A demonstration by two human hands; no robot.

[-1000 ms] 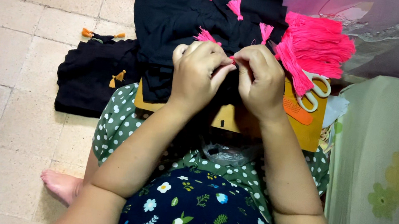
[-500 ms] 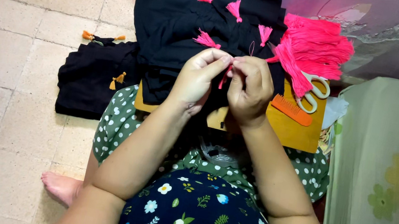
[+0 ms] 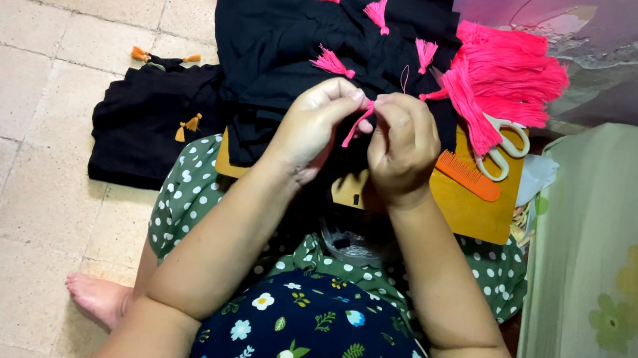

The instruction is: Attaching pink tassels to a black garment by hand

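My left hand [image 3: 313,124] and my right hand [image 3: 403,146] meet over a black cloth [image 3: 309,37] spread on a wooden board [image 3: 471,210] on my lap. Between their fingertips they pinch a short pink tassel [image 3: 359,122] that hangs down between them. A thin thread loop rises just above my right hand. Several pink tassels [image 3: 379,13] are fixed along the black cloth. A thick bundle of pink threads [image 3: 503,76] lies at the cloth's right side.
White-handled scissors [image 3: 506,147] and an orange comb [image 3: 468,176] lie on the board to the right of my hands. A second black cloth with orange tassels [image 3: 146,118] lies on the tiled floor at left. A green floral-covered surface [image 3: 624,285] stands at right.
Both hands have drawn slightly toward me and closer together. The pink tassel between the fingertips now hangs down, more visible than before.
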